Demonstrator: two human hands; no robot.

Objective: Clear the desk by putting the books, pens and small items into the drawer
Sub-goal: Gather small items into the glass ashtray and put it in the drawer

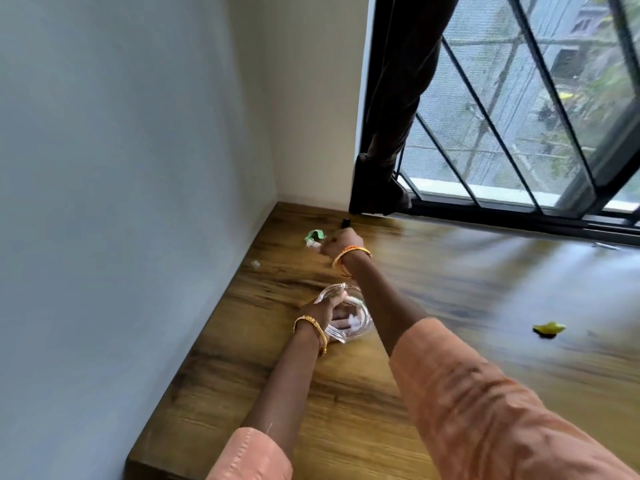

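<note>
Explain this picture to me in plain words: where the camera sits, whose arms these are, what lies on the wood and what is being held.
There is one picture, taken by a camera worn on a person's head, looking forward and down, so the arms are the wearer's own. The wooden desk runs into a corner, with a wall on the left and a barred window behind. The left hand holds a clear plastic bag with a few small pale things inside. The right hand reaches toward the corner, right beside a green and white scrap; motion blur hides whether its fingers have hold of anything. Also on the desk: a small white bit, a small dark object by the window frame, and a yellow scrap far right.
</note>
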